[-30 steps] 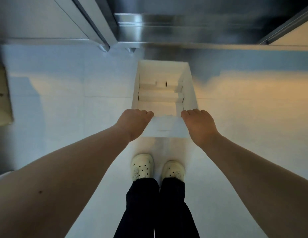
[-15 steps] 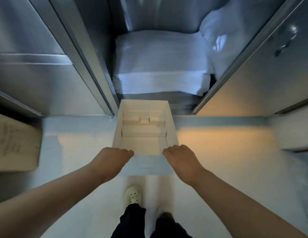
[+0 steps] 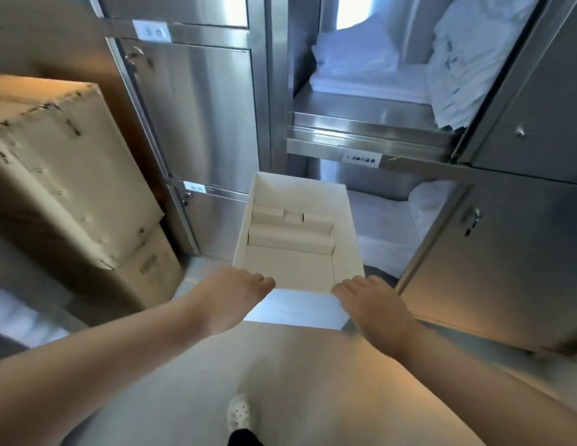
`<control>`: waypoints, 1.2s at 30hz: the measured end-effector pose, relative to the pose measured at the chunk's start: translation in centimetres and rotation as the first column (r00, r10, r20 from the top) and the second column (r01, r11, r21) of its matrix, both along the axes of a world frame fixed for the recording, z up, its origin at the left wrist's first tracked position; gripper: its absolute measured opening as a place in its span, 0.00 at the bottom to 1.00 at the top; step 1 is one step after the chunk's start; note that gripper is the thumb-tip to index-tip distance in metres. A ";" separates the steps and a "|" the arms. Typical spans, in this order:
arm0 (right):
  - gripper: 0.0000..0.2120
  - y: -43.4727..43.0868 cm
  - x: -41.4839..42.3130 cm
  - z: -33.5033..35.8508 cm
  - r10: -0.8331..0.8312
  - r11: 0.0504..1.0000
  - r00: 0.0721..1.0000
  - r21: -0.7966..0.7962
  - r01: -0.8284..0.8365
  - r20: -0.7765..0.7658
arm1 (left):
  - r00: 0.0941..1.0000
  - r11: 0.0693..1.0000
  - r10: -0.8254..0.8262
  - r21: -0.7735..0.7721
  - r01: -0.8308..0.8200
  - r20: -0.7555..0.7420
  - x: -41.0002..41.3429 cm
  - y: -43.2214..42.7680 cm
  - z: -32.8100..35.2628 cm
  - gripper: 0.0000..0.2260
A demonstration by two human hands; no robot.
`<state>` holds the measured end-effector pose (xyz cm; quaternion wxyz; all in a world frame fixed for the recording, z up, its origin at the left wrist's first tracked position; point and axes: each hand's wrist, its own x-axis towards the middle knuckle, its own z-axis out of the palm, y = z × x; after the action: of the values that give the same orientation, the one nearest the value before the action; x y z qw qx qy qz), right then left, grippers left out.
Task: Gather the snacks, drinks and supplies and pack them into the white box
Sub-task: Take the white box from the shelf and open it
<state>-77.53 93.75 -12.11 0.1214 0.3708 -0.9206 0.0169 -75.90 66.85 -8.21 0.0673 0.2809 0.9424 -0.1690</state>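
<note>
I hold a long white box (image 3: 348, 230) out in front of me, open at the top. My left hand (image 3: 229, 294) grips its near left corner and my right hand (image 3: 371, 300) grips its near right corner, fingers curled under the near end. Several small pale cartons (image 3: 290, 236) lie inside at the far half; the near half of the floor is bare. The box is in the air in front of an open steel cabinet.
The steel cabinet (image 3: 371, 136) stands open ahead, with folded white linen (image 3: 361, 69) on its shelves and an open door (image 3: 506, 220) at the right. Stacked brown cardboard boxes (image 3: 65, 188) stand at the left. Pale floor and one white shoe (image 3: 239, 413) lie below.
My view has lifted from the floor and my feet up to the cabinet shelves. The box stays held in both hands; the cardboard boxes at the left have come into view.
</note>
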 end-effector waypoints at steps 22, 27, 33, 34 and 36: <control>0.18 -33.8 27.5 18.1 0.804 0.561 0.511 0.102 -0.822 -0.302 | 0.636 0.655 0.748 0.057 -0.753 -0.188 48.4 -23.5 17.1 0.17; 0.16 -43.1 38.1 18.2 0.932 0.343 0.330 0.074 -0.936 -0.147 | 0.401 0.403 0.906 -0.014 -0.915 -0.132 61.8 -26.2 16.7 0.14; 0.03 -51.4 48.3 17.6 0.994 0.106 0.104 0.096 -0.990 -0.034 | 0.179 0.176 0.977 -0.035 -0.984 -0.113 73.9 -28.1 16.5 0.15; 0.05 -52.3 49.7 17.9 0.995 0.087 0.084 0.080 -0.993 -0.046 | 0.153 0.150 0.981 -0.030 -0.988 -0.117 75.3 -28.5 16.6 0.15; 0.04 -54.3 52.1 18.4 0.998 0.054 0.053 0.090 -0.994 -0.019 | 0.106 0.105 0.985 -0.016 -0.994 -0.133 77.6 -29.4 16.9 0.15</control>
<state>-25.44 39.41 6.32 0.1019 0.9052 -0.4085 0.0576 1.75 37.49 8.64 0.1353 -0.4310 0.8810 -0.1408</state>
